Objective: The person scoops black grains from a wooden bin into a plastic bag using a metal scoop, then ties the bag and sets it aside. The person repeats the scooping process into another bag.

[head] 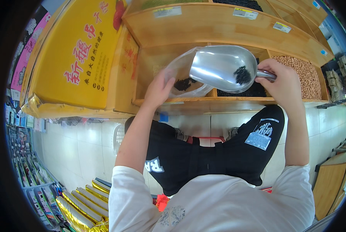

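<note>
A shiny metal scoop (213, 66) is held by its handle in my right hand (280, 78). Some small dark pieces (242, 74) lie in the scoop near the handle end, and its wide lip faces left. My left hand (159, 90) grips the edge of a clear plastic bag (178, 62), whose mouth stands open beside the scoop's lip. Dark pieces (184, 84) show within the bag's outline. Below the scoop, a wooden bin holds more dark dry goods (236, 93), partly hidden by the scoop.
Peanut-like tan goods (297, 75) fill the right-hand bin of the wooden display (184, 26). Left of it stands a large yellow carton (74, 58). A white plastic basket (119, 137) is on the tiled floor (83, 145). Gold-wrapped packages (80, 203) lie at lower left.
</note>
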`<state>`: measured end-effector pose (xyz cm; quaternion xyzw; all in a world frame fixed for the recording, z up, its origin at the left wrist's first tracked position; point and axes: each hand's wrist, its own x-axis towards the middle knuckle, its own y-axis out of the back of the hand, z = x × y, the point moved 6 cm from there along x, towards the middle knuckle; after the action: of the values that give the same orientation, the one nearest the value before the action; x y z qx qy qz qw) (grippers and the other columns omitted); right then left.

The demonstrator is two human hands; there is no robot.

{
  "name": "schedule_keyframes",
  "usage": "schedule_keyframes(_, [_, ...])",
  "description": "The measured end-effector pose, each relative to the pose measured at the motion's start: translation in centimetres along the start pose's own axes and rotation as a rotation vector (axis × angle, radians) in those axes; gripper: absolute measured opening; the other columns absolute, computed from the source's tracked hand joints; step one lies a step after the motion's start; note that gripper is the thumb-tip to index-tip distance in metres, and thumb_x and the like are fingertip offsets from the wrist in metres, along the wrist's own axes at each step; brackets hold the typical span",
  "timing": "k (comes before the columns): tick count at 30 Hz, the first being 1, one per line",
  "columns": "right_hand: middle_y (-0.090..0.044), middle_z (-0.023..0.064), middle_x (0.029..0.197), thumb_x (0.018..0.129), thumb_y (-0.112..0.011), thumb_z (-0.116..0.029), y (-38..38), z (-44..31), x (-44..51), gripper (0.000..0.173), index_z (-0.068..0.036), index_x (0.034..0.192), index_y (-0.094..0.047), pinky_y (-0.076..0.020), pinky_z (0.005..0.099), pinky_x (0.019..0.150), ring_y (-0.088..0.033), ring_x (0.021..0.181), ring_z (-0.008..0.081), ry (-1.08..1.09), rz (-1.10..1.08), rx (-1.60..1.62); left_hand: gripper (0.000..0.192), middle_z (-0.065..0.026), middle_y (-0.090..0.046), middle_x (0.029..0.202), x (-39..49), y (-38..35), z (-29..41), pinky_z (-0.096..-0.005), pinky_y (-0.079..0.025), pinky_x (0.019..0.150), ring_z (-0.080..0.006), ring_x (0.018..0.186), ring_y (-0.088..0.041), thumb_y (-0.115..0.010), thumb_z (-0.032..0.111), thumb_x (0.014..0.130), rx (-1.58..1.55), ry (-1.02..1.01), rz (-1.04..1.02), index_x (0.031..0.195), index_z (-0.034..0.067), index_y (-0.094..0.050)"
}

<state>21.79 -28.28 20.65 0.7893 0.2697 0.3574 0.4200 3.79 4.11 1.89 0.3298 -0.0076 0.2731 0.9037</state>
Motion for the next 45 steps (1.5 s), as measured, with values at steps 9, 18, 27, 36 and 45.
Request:
schedule_keyframes(9, [-0.077, 0.0073, 0.096, 0.077, -0.084, -0.015, -1.4, -3.8, 1.2, 0.028, -0.011, 0.102, -0.071, -0.0572, 0.0405, 0.079, -0.074, 0.091, 0.0291, 0.033, -0.135, -0.349, 0.026, -0.0081, -0.069, 0.106, 0.3, 0.1, -1.3, -0.0327, -0.050, 0.087, -0.0180, 0.096, -0.065, -0.056, 0.023, 0.105, 0.014, 0.105, -0.017, 0.122, 0.005, -0.064])
schedule_keyframes(18, [-0.075, 0.0084, 0.089, 0.075, -0.084, -0.004, 4.1, 3.8, -1.8, 0.030, -0.005, 0.101, -0.070, -0.0554, 0.0329, 0.076, -0.072, 0.084, 0.0192, -0.270, -0.089, -0.098, 0.020, 0.0003, -0.064, 0.084, 2.5, 0.7, -0.7, -0.0238, -0.044, 0.060, -0.0071, 0.069, -0.057, -0.057, 0.021, 0.104, -0.456, 0.138, -0.043, 0.113, 0.007, -0.068])
schedule_keyframes(27, [-0.076, 0.0101, 0.090, 0.074, -0.088, -0.017, -5.7, 14.2, -2.4, 0.030, -0.007, 0.098, -0.073, -0.0570, 0.0391, 0.078, -0.073, 0.085, 0.0281, -0.441, -0.120, -0.078, 0.030, 0.0023, -0.056, 0.074, 3.5, 0.4, -2.5, -0.0242, -0.038, 0.055, -0.0089, 0.063, -0.051, -0.055, 0.033, 0.102, -0.866, 0.166, 0.205, 0.103, 0.008, -0.071])
schedule_keyframes(36, [-0.076, 0.0142, 0.094, 0.076, -0.087, -0.012, -14.7, 16.7, -1.5, 0.029, -0.004, 0.099, -0.070, -0.0572, 0.0399, 0.084, -0.074, 0.091, 0.0306, -0.428, -0.199, 0.145, 0.031, 0.0063, -0.055, 0.088, 3.5, -0.4, -4.1, -0.0246, -0.037, 0.061, -0.0088, 0.069, -0.048, -0.058, 0.043, 0.099, -0.943, 0.374, 0.201, 0.107, 0.015, -0.069])
schedule_keyframes(45, [-0.072, 0.0073, 0.087, 0.073, -0.086, -0.014, -16.2, 20.8, -2.3, 0.034, -0.005, 0.100, -0.069, -0.0548, 0.0343, 0.078, -0.070, 0.082, 0.0209, -0.533, -0.132, 0.370, 0.030, 0.0048, -0.053, 0.079, 3.4, -0.5, -4.2, -0.0281, -0.040, 0.058, -0.0101, 0.068, -0.050, -0.060, 0.040, 0.098, -0.961, 0.394, 0.151, 0.103, 0.012, -0.073])
